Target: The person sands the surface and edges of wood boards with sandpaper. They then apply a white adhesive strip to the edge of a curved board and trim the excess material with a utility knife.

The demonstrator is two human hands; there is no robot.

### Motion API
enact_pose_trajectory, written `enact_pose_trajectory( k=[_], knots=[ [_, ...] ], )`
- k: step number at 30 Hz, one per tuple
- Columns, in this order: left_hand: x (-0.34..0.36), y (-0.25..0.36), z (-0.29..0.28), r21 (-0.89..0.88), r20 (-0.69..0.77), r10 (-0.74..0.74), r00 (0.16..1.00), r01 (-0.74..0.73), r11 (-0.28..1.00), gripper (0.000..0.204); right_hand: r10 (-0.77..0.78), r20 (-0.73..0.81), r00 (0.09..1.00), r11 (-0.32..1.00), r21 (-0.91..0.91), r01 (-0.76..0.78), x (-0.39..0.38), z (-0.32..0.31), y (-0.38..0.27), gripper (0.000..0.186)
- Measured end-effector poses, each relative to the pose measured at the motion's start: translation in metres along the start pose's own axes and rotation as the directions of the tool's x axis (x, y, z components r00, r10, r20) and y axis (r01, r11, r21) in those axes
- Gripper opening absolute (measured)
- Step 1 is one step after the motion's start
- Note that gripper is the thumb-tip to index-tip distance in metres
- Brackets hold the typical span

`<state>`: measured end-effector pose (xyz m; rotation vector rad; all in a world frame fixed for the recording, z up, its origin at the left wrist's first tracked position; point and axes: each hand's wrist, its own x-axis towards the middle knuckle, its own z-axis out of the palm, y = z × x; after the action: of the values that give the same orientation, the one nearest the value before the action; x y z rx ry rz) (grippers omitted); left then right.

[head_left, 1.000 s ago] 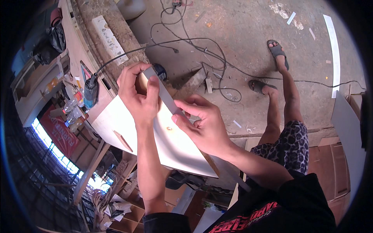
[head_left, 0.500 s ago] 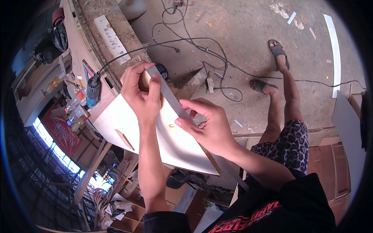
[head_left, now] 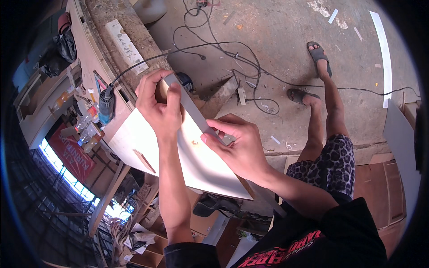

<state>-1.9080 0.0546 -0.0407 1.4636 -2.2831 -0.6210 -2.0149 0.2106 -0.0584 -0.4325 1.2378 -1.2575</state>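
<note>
A white panel (head_left: 134, 142) lies flat across a workbench. A long grey strip (head_left: 191, 107) runs along its far edge. My left hand (head_left: 160, 107) grips the strip's upper end, fingers curled over it. My right hand (head_left: 237, 147) pinches the strip lower down, thumb and fingertips pressing it against the panel's edge. A small round hole (head_left: 195, 143) shows in the panel just left of my right thumb. A thin wooden sliver (head_left: 144, 161) rests on the panel near its left edge.
A blue power tool (head_left: 106, 105) with a black cord lies on the bench (head_left: 96, 53) left of the panel, beside bottles and clutter. Cables (head_left: 241, 58) trail over the dusty concrete floor. My sandalled feet (head_left: 318, 52) stand at right. Brown boards (head_left: 384, 178) lean at lower right.
My hands and the panel have shifted slightly lower in the view. Both hands keep their hold on the grey strip.
</note>
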Motion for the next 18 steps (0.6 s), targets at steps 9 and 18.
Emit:
enact_pose_trajectory(
  k=[9, 18],
  knots=[
    [0.0, -0.006, 0.001, -0.018, -0.003, 0.034, 0.999, -0.034, 0.999, 0.021, 0.004, 0.046, 0.999, 0.997, -0.083, -0.001, -0.02, -0.01, 0.005, 0.036],
    [0.001, -0.007, 0.002, -0.009, -0.033, 0.061, 0.998, -0.061, 0.998, 0.02, 0.049, 0.03, 0.998, 0.999, -0.02, -0.049, -0.045, -0.013, 0.018, 0.037]
  ],
)
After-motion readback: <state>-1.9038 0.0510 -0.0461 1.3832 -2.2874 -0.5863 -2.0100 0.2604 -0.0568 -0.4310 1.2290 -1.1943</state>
